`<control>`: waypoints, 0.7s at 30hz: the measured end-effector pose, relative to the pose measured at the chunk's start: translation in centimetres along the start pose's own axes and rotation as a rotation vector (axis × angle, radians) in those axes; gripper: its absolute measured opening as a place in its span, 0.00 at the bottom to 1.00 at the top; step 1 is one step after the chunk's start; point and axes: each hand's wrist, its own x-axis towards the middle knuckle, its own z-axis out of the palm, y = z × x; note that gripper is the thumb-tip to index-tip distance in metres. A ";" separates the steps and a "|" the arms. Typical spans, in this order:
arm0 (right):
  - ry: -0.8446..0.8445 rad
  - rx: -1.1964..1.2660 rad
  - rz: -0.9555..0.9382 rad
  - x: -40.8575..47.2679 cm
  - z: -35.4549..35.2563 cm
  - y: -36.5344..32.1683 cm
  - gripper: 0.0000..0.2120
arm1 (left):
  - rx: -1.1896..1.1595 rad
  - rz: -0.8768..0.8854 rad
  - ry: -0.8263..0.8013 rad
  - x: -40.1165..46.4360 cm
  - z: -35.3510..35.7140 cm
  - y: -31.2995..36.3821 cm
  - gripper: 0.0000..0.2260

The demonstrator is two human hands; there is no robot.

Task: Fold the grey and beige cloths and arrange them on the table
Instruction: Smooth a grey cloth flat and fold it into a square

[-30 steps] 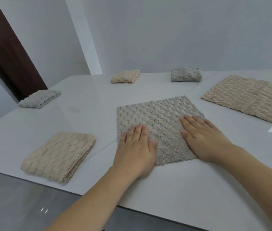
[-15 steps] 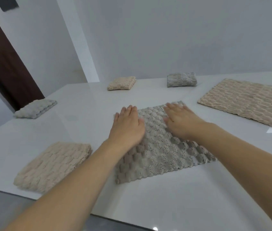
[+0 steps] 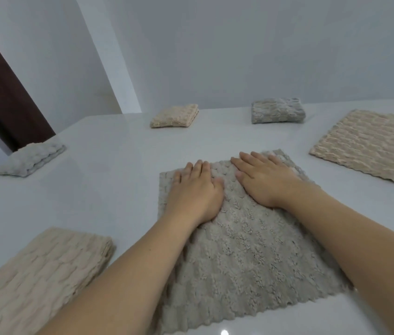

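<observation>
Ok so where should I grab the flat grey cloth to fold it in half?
Judging by its pose, pinch the grey cloth at its two far corners, coming from above. It lies flat, and the left hand and right hand already rest near that edge.

One view only — a wide-angle camera worn on the head, looking forward and steeply down over the white tabletop (image 3: 109, 151). It sits close above the forearms, facing the far wall (image 3: 239, 49) — edges bend outward.

soft, even, dim-cool light; a small glare spot on the glossy table (image 3: 99, 180); wide-angle stretching and slight blur at edges.
</observation>
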 end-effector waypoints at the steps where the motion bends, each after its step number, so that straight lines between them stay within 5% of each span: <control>1: -0.002 0.000 -0.001 0.1 0.0 0.1 0.25 | 0.006 0.009 -0.004 0.1 0.0 0.1 0.28; 5: -0.021 -0.017 0.007 0.0 0.0 0.8 0.26 | 0.018 0.011 -0.026 -0.1 -0.4 -2.1 0.27; 9: -0.061 -0.023 0.112 -0.7 -0.6 3.4 0.27 | 0.037 -0.165 -0.056 -1.3 -1.4 -5.8 0.28; 14: -0.058 -0.157 0.279 -1.8 -3.0 4.8 0.28 | 0.085 -0.232 -0.026 -1.2 -3.3 -2.6 0.28; 18: 0.038 -0.094 0.004 -4.8 -2.2 -0.4 0.27 | 0.020 0.007 0.051 -4.8 -1.3 1.7 0.28; 21: -0.025 -0.022 -0.043 -6.0 -0.3 -1.9 0.26 | 0.012 0.018 -0.004 -6.0 0.6 2.0 0.28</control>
